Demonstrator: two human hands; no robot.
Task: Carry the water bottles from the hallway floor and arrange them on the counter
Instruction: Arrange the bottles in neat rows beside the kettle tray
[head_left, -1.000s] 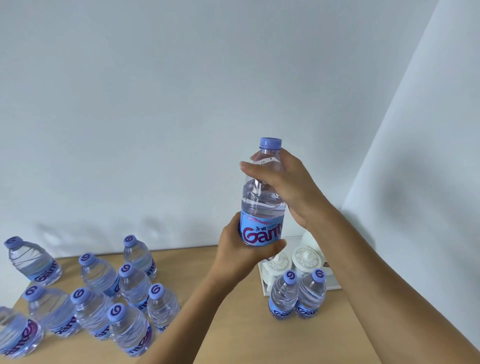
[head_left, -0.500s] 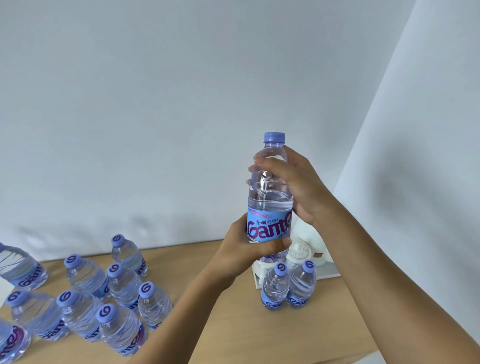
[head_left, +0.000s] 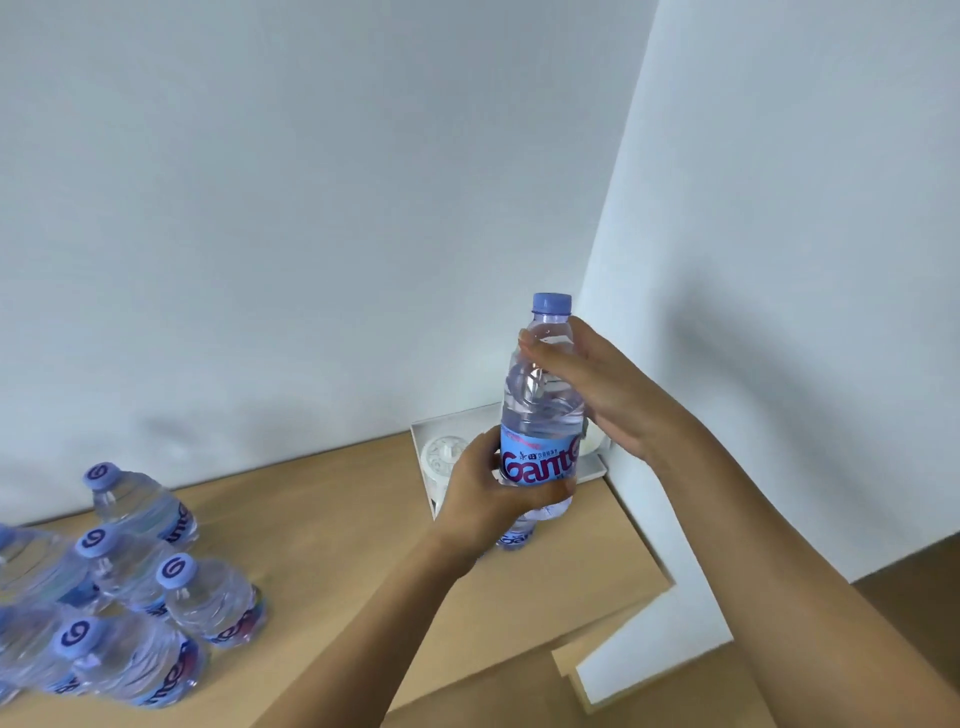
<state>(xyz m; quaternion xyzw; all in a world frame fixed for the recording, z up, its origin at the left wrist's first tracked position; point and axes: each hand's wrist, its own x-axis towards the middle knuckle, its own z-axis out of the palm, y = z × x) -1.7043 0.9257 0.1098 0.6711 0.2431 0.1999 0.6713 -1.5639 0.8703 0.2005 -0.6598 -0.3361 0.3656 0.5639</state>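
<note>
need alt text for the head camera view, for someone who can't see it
Two bare hands hold a clear water bottle with a blue cap upright above a wooden counter: the left hand grips its labelled lower half, the right hand its shoulder. A cluster of matching bottles stands at the counter's left; a white tray sits behind the held bottle.

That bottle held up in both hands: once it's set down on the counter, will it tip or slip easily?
The held bottle looks nearly full, so probably heavy for its size and steady once standing. Tall and narrow, it may still tip if bumped. Its clear ribbed plastic likely flexes under the right hand; the left hand on the label probably slips less.
</note>
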